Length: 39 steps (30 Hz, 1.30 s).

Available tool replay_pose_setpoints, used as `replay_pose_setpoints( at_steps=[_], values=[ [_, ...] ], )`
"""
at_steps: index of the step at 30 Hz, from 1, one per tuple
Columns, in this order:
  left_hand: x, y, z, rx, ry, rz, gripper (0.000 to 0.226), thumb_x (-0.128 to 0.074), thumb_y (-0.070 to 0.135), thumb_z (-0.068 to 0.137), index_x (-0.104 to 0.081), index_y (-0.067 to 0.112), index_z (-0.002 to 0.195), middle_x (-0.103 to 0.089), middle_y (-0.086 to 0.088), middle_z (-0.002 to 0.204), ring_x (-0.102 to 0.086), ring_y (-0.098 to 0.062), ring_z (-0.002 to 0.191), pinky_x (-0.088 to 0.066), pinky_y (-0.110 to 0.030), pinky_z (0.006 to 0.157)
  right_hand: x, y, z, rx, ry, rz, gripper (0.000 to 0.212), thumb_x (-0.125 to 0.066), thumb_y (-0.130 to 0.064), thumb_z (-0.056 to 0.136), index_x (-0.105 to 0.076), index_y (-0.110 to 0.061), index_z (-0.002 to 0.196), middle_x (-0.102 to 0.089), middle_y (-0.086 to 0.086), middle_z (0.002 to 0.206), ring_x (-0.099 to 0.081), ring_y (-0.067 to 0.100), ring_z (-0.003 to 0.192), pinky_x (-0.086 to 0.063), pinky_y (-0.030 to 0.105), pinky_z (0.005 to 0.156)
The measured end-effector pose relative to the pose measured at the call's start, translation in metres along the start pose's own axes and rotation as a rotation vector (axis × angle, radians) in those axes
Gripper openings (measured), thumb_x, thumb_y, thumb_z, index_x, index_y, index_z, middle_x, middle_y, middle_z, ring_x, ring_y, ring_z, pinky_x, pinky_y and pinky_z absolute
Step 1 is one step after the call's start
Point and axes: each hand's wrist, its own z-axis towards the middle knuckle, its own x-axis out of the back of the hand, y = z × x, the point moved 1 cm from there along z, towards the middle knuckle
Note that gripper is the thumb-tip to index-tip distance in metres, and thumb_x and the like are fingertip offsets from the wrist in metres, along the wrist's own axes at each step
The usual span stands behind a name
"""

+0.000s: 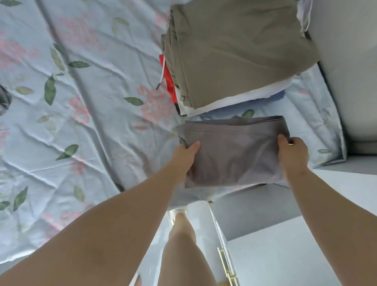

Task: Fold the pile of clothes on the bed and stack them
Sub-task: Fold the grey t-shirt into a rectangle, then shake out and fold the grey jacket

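At the near corner of the bed, I am holding a folded grey garment (234, 151), a smooth, matte rectangle with soft creases running across its face. It is sitting just in front of the stack of folded clothes (235, 48), whose top piece is a flat olive slab of woven cloth; white (238, 99) and red (169, 82) layers are peeking out beneath it. A pale blue bed sheet (88, 96) printed with pink flowers and green leaves is lying wrinkled under everything. My left hand (186, 155) is gripping the garment's left edge, thumb pressing on top and fingers tucked out of sight underneath. My right hand (292, 155) is clamping the right edge the same way, thumb on top. Both arms are reaching forward, nearly straight.
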Motion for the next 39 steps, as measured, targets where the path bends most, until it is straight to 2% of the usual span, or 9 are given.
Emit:
replay_pose_setpoints(
  at_steps=[4,6,9,14,23,26,28,31,39],
  values=[
    [0.005,0.002,0.001,-0.006,-0.033,0.332,0.048,-0.052,0.031,0.096,-0.042,0.009,0.138,-0.052,-0.009,0.134,-0.053,-0.029,0.118,-0.045,-0.04,0.099,0.0,0.0,0.002,-0.017,0.025,-0.033,0.033,-0.044,-0.014,0.094,-0.055,-0.007,0.124,-0.059,0.017,0.122,-0.052,0.036,0.114,-0.036,0.031,0.087],
    [0.019,0.003,-0.005,-0.052,0.004,0.546,0.048,-0.052,0.03,0.094,-0.042,0.015,0.138,-0.053,-0.006,0.132,-0.054,-0.023,0.112,-0.045,-0.031,0.093,-0.011,-0.003,-0.01,0.002,-0.055,-0.083,0.031,-0.045,-0.01,0.093,-0.056,-0.006,0.121,-0.059,0.018,0.116,-0.054,0.036,0.11,-0.038,0.035,0.087],
    [0.051,0.004,-0.02,-0.129,0.06,0.774,0.035,-0.048,0.028,0.095,-0.051,0.02,0.129,-0.058,-0.004,0.126,-0.055,-0.022,0.106,-0.04,-0.023,0.083,-0.037,-0.015,-0.043,0.048,-0.235,-0.056,0.015,-0.047,-0.007,0.089,-0.055,-0.015,0.099,-0.049,0.01,0.09,-0.05,0.027,0.085,-0.035,0.031,0.07],
    [0.12,0.011,-0.053,-0.205,0.181,0.936,0.029,-0.043,0.027,0.097,-0.053,0.024,0.124,-0.06,-0.001,0.123,-0.055,-0.021,0.109,-0.043,-0.028,0.086,-0.077,-0.06,-0.118,0.236,-0.494,-0.175,0.018,-0.049,-0.02,0.093,-0.055,-0.017,0.109,-0.053,-0.001,0.096,-0.05,0.019,0.088,-0.035,0.027,0.075],
    [0.284,0.009,-0.098,-0.27,0.351,0.968,0.026,-0.044,0.028,0.097,-0.055,0.025,0.119,-0.062,0.003,0.119,-0.054,-0.016,0.112,-0.042,-0.028,0.09,-0.154,-0.176,-0.253,0.627,-0.672,-0.372,0.004,-0.048,-0.018,0.091,-0.048,-0.015,0.092,-0.054,0.007,0.095,-0.054,0.026,0.092,-0.038,0.031,0.075],
    [0.345,0.005,-0.105,-0.27,0.404,0.925,0.027,-0.045,0.027,0.095,-0.056,0.026,0.12,-0.06,0.006,0.121,-0.055,-0.015,0.111,-0.042,-0.027,0.088,-0.192,-0.207,-0.299,0.664,-0.687,-0.431,0.006,-0.046,-0.02,0.092,-0.044,-0.017,0.088,-0.053,0.005,0.094,-0.053,0.024,0.09,-0.042,0.032,0.077],
    [0.388,0.001,-0.108,-0.245,0.391,0.943,0.029,-0.043,0.029,0.095,-0.052,0.028,0.123,-0.059,0.005,0.119,-0.053,-0.016,0.112,-0.041,-0.028,0.089,-0.219,-0.227,-0.334,0.657,-0.684,-0.452,0.005,-0.046,-0.02,0.092,-0.044,-0.017,0.087,-0.058,0.01,0.102,-0.055,0.029,0.099,-0.043,0.034,0.083],
    [0.452,-0.005,-0.111,-0.235,0.386,0.962,0.029,-0.041,0.028,0.096,-0.052,0.028,0.123,-0.059,0.004,0.12,-0.053,-0.016,0.113,-0.041,-0.029,0.09,-0.259,-0.253,-0.384,0.669,-0.695,-0.499,0.012,-0.047,-0.02,0.093,-0.056,-0.013,0.097,-0.06,0.013,0.11,-0.056,0.031,0.105,-0.041,0.032,0.083],
    [0.571,-0.006,-0.093,-0.214,0.379,0.944,0.031,-0.038,0.025,0.096,-0.053,0.025,0.123,-0.058,0.001,0.122,-0.054,-0.018,0.111,-0.043,-0.029,0.086,-0.347,-0.294,-0.458,0.681,-0.76,-0.542,0.014,-0.049,-0.018,0.093,-0.044,-0.016,0.079,-0.051,0.006,0.09,-0.057,0.029,0.099,-0.037,0.03,0.073]
  ],
)
